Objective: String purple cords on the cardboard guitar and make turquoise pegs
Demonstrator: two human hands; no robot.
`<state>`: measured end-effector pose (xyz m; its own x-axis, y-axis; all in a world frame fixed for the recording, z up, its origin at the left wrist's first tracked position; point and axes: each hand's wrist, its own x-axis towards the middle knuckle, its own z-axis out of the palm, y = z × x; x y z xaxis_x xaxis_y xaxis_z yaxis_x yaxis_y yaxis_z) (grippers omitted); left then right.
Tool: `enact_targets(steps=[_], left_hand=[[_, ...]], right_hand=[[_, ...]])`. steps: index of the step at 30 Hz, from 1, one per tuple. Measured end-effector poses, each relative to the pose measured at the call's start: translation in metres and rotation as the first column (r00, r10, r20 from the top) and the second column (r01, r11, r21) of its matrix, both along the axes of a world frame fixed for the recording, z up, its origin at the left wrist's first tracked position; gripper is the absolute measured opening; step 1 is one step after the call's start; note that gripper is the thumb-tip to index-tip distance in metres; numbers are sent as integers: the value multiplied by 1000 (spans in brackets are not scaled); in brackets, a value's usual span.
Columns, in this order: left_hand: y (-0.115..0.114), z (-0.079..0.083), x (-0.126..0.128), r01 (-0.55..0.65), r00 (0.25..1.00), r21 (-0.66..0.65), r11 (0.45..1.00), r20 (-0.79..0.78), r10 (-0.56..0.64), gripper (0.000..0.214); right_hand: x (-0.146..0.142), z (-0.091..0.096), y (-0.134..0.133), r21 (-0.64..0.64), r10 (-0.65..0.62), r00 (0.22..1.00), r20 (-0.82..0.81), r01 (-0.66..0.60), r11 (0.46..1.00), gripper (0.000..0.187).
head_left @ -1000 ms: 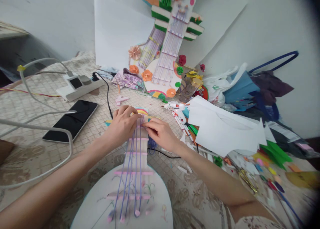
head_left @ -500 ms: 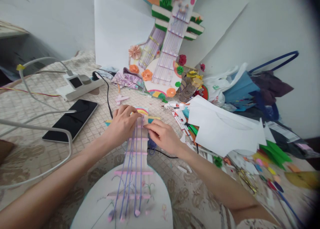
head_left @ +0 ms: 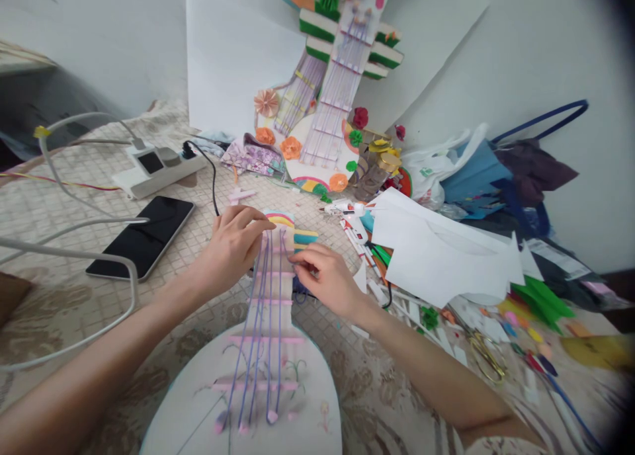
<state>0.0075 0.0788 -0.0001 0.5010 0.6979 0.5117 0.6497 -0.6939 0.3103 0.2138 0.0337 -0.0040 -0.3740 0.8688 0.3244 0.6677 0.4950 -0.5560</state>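
A white handmade model lute (head_left: 198, 389) lies in front of me, its round body nearest me and its neck pointing away. Purple strings (head_left: 260, 289) run up it across pink strips. My left hand (head_left: 235, 247) bends over the left side of the neck's top, fingertips on the head beside the strings. The thumb is mostly hidden. My right hand (head_left: 325, 276) pinches at the neck's right edge; whatever is between its fingertips is too small to make out. Just below these fingers hangs a bunch of purple yarn (head_left: 300, 288).
Behind stands a larger decorated model lute (head_left: 317, 170). At left lie a phone (head_left: 143, 237) and a power strip (head_left: 163, 177) with cables. At right are a glue gun (head_left: 344, 208), white sheets (head_left: 436, 250), scissors (head_left: 483, 356), paper scraps and bags (head_left: 471, 184).
My left hand has shifted left off the string ends, uncovering more of the neck's top. My right hand has moved slightly down and away from the strings, still pinched.
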Motion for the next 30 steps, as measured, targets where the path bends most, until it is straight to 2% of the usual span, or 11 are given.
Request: enact_targets(steps=[6,13,18,30], left_hand=[[-17,-1,5,81,996,-28,996,38,-80,26],[-37,-3,7,187,980,-76,979,-55,-191,27],[-39,-10,5,248,962,-61,967,-98,-253,32],[-40,-15,3,227,967,-42,973,-108,-230,31]], right_hand=[[-2,2,-5,41,59,995,82,-63,997,14],[-1,6,-8,25,55,995,81,-58,998,12],[-1,5,-11,11,59,995,81,-60,998,11],[-1,3,-13,47,73,993,94,-78,996,12]])
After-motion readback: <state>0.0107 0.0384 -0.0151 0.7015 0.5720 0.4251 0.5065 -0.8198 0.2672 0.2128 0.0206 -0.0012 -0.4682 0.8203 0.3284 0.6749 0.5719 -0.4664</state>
